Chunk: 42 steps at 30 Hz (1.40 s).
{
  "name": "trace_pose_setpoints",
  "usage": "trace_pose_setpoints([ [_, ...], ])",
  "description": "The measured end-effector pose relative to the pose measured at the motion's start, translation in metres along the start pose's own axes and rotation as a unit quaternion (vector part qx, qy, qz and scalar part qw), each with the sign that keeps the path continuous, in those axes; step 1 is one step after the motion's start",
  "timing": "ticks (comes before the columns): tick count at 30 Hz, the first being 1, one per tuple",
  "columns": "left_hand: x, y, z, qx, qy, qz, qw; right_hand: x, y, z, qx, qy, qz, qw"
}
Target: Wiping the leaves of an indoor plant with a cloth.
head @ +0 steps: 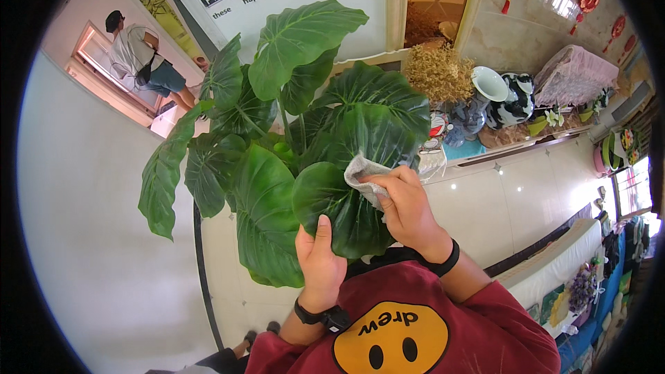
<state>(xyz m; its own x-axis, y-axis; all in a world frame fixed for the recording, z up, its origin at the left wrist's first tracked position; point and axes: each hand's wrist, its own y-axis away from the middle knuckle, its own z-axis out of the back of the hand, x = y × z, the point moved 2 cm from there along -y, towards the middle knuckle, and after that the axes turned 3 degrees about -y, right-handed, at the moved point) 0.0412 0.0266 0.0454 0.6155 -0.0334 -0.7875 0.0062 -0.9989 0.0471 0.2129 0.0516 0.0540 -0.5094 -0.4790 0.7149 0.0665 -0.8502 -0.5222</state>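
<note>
A large broad-leaved green plant [270, 208] fills the middle of the view; its pot is hidden below the leaves. My left hand [322, 257] holds the near edge of one rounded leaf [327, 192], thumb on top and fingers beneath. In my right hand [408, 205] is a folded light grey cloth [363, 171], pinched between thumb and fingers. The cloth touches or hovers just over the right side of that same leaf; which of the two is hard to tell. Other leaves spread to the left and above.
Right of the plant, a low cabinet [467, 156] bears dried flowers [436, 72], a blue-and-white vase [470, 109] and a black-and-white cow-patterned pot [511, 101]. A white wall [104, 208] runs along the left. Another person [140, 57] stands far left, by a doorway.
</note>
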Motion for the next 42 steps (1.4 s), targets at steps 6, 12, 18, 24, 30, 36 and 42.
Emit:
trace_pose_setpoints([
  [6, 0.007, -0.001, 0.002, 0.005, 0.004, 0.004, 1.000, 0.012, 0.000, -0.010, 0.003, -0.060, 0.049, 0.997],
  [12, 0.014, 0.000, 0.007, -0.002, -0.012, -0.012, 1.000, 0.019, 0.001, -0.012, 0.014, -0.020, 0.065, 0.998],
  [18, 0.012, 0.000, 0.002, -0.007, -0.005, -0.004, 1.000, 0.013, 0.002, -0.011, -0.010, -0.020, 0.046, 0.999],
  [24, 0.010, 0.000, 0.001, -0.008, 0.014, 0.003, 1.000, 0.002, -0.001, -0.007, -0.020, -0.024, 0.014, 0.999],
  [30, 0.019, 0.000, 0.005, 0.004, -0.005, 0.009, 1.000, 0.017, 0.001, -0.019, 0.009, -0.078, 0.074, 0.994],
  [36, 0.019, 0.001, 0.009, 0.032, -0.034, 0.016, 0.999, 0.010, -0.002, -0.018, 0.037, -0.073, 0.058, 0.995],
  [42, 0.021, 0.001, 0.005, 0.017, -0.010, 0.046, 0.999, 0.008, 0.003, -0.014, 0.039, -0.060, 0.052, 0.996],
])
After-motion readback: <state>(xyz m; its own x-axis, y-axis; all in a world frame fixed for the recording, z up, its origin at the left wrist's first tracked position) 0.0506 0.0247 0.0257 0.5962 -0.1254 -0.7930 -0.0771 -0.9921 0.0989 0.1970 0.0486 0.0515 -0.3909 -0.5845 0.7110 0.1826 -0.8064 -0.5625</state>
